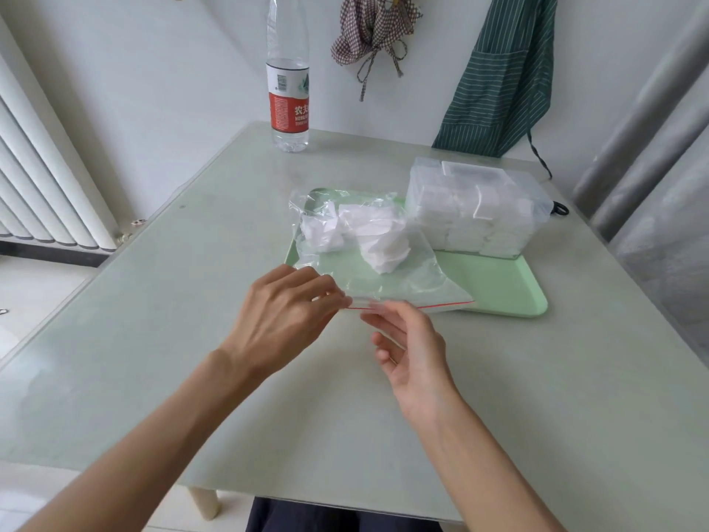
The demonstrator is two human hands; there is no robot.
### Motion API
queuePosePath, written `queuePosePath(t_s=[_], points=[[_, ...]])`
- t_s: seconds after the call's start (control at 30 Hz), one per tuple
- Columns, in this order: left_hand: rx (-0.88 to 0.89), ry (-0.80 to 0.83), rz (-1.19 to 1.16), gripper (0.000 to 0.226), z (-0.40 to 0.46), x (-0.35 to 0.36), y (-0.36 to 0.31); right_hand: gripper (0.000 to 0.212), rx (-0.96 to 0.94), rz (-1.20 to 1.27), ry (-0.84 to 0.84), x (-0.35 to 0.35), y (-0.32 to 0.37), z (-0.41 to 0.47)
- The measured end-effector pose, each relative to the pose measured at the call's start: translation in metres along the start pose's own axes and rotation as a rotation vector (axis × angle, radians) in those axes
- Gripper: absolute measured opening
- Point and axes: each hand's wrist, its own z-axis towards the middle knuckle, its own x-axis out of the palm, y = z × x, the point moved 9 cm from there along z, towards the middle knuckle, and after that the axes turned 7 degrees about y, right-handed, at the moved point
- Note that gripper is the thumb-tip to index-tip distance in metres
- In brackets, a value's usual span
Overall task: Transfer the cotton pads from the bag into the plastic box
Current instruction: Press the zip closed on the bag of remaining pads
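A clear zip bag (387, 274) with a red seal strip lies across the left part of a pale green tray (502, 289). White cotton pads (380, 240) sit bunched inside the bag's far half. A clear plastic box (475, 209), lid on and packed with white pads, stands on the tray's far right. My left hand (284, 312) pinches the bag's near left corner at the seal. My right hand (406, 343) is just in front of the seal, palm turned left, fingertips blurred at the bag's edge; whether they grip it is unclear.
A tall water bottle (288, 90) with a red label stands at the table's far edge. A green striped apron (502, 82) and a checked cloth (374, 28) hang on the wall behind. A radiator (42, 186) is at the left.
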Motion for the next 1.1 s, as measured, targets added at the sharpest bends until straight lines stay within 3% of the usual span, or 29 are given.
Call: queuePosePath(t_s=[0.27,0.5,0.83,0.97,1.03,1.1], points=[[-0.062,0.047,0.046,0.011,0.008,0.004,-0.013,0.019,-0.104,-0.046,-0.186,-0.004,0.006,0.003],[-0.002,0.0,0.052,0.021,0.004,0.007,-0.011,0.011,-0.038,-0.156,-0.003,0.0,0.006,0.002],[0.16,0.017,0.103,0.015,0.001,0.019,-0.028,0.013,-0.005,-0.041,-0.08,-0.027,0.008,0.007],[0.197,0.022,0.136,0.013,-0.005,0.017,-0.02,0.017,0.054,-0.163,0.077,-0.021,0.008,0.008],[0.224,0.022,0.158,0.015,-0.007,0.015,-0.018,0.028,0.058,-0.23,0.083,-0.029,0.015,0.008],[0.24,0.021,0.175,0.019,-0.008,0.013,-0.016,0.023,0.038,-0.275,0.051,-0.038,0.023,0.009]])
